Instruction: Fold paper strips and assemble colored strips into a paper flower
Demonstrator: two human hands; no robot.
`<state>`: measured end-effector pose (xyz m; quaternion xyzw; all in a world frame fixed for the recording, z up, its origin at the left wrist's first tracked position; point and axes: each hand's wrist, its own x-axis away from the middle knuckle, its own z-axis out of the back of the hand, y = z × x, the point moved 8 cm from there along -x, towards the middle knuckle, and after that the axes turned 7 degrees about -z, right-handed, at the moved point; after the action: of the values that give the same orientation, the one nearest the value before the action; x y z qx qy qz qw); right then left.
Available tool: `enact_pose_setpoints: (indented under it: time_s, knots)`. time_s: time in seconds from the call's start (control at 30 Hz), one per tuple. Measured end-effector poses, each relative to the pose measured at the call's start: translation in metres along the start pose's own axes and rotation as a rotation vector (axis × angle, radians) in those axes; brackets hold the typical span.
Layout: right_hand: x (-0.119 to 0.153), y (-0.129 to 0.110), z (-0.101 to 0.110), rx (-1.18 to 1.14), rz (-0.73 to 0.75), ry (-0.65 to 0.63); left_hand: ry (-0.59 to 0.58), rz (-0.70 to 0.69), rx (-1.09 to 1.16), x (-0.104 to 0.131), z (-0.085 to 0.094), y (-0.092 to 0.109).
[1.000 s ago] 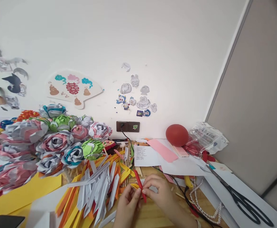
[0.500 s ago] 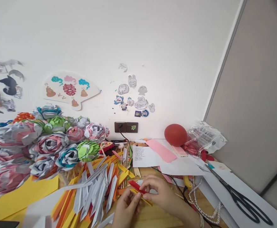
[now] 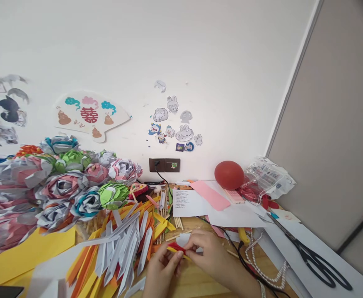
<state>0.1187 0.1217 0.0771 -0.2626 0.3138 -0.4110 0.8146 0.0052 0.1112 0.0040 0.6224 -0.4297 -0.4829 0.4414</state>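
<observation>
Near the bottom centre, my left hand (image 3: 163, 265) pinches a folded yellow paper strip (image 3: 174, 248) between thumb and fingers. My right hand (image 3: 204, 250) closes its fingertips on a folded red paper strip (image 3: 179, 246), which lies against the yellow one. Both hands are close together above the wooden table (image 3: 197, 285). Just left of them lies a heap of folded white strips (image 3: 122, 244), mixed with orange strips (image 3: 83, 265) and yellow ones. The fingers partly hide the two held strips.
Paper flowers (image 3: 65, 186) are piled at the left. A red balloon (image 3: 229, 175), a written note (image 3: 186, 203) and pink paper (image 3: 211, 195) lie behind the hands. Black scissors (image 3: 315, 258), a beaded string (image 3: 250, 256) and a black cable (image 3: 231, 240) are at the right.
The red strip has come down onto the yellow strip, and less of both shows between my fingers. The view has shifted slightly.
</observation>
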Motion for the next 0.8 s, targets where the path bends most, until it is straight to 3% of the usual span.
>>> enact_pose_setpoints:
  time_s: [0.23,0.33,0.5,0.67,0.8]
  knots:
    - [0.005,-0.016,-0.001,-0.033,0.118,-0.079,-0.006,-0.011,0.041,0.000,0.000,-0.002]
    - [0.004,-0.009,-0.003,-0.065,0.055,-0.123,0.041,0.004,0.092,-0.001,0.003,-0.006]
    - [-0.002,0.017,-0.012,-0.174,-0.123,-0.047,0.075,-0.006,0.129,-0.003,0.005,-0.011]
    - [0.000,0.028,-0.019,-0.300,-0.101,0.014,0.014,0.019,0.176,-0.002,-0.004,-0.021]
    - [-0.022,0.016,-0.010,-0.198,-0.060,-0.035,0.092,0.029,0.156,-0.004,0.001,-0.032]
